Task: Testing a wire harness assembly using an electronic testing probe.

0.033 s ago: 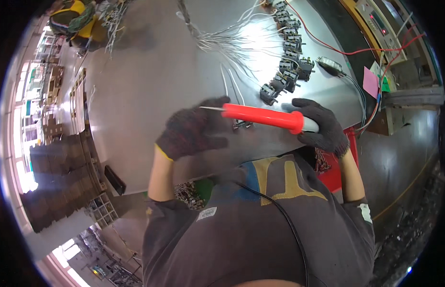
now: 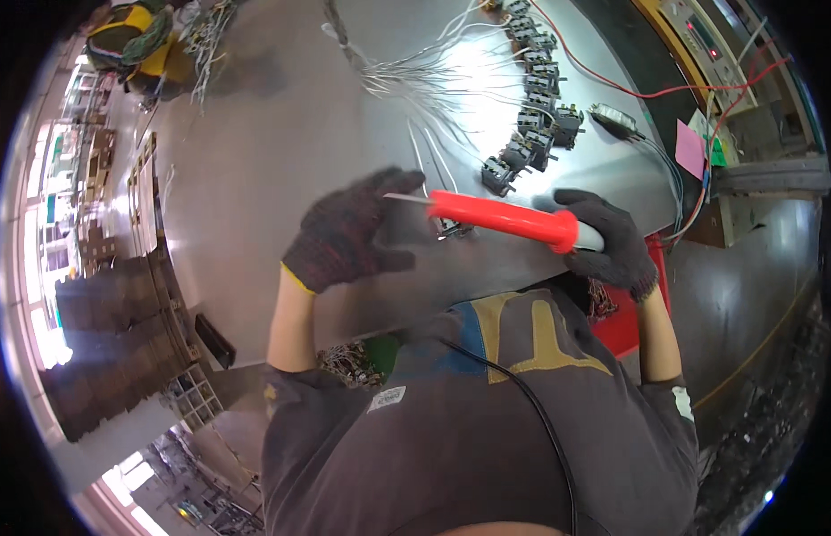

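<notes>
A red, tube-shaped tool with a collar, a pale end and a thin metal tip lies across my front. My right hand, in a dark knitted glove, is closed round its pale end. The gloved left hand is open beside the metal tip, thumb and fingers spread apart; whether it touches the tip I cannot tell. Behind the tool, partly covered by it, a small dark metal part lies on the metal tabletop. Two white wires run above that part.
A curved row of black switch-like blocks is joined to a fanned bundle of white wires. Past it, a red cable leads toward an instrument at the far right. Near the table's left edge lies a black bar.
The red tool has shifted slightly right with my right hand. My left hand has moved a little left, its fingers spreading wider.
</notes>
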Motion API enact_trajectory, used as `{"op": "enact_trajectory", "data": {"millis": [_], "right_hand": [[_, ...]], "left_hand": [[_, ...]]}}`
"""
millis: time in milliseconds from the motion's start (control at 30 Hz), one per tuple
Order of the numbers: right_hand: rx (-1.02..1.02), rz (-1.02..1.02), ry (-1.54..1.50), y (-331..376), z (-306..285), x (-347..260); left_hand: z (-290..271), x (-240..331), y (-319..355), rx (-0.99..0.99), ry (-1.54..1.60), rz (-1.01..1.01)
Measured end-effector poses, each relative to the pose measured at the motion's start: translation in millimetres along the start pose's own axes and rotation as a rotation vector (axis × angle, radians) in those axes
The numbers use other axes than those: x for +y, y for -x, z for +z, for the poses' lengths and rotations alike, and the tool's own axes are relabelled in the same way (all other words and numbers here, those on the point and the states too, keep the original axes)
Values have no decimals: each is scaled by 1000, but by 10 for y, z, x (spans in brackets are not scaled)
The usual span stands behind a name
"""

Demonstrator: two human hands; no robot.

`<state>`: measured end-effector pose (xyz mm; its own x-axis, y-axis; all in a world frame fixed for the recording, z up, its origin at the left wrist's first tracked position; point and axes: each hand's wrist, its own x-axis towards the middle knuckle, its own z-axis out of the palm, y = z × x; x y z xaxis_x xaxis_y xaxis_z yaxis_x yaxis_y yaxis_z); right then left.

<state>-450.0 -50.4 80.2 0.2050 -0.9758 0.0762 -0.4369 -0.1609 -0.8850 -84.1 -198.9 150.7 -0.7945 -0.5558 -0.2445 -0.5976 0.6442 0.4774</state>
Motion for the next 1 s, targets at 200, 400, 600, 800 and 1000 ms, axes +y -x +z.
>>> {"op": "enact_trajectory", "data": {"millis": [200,400,600,800,1000], "right_hand": [[248,485,106,715,-202,-276],[383,507,248,979,-251,-453],[290,392,337,886,-584,-598],[152,436,401,779,-904,-588],[58,329,461,644,-1096,-432]], "left_hand": [[266,-230,-776,185,-348,453],[715,-101,-1062,410,-233,438],[966,-1,-988,547,-199,355],[955,-97,-913,502,-185,268],[1023,-49,-1007,541,-195,220]]}}
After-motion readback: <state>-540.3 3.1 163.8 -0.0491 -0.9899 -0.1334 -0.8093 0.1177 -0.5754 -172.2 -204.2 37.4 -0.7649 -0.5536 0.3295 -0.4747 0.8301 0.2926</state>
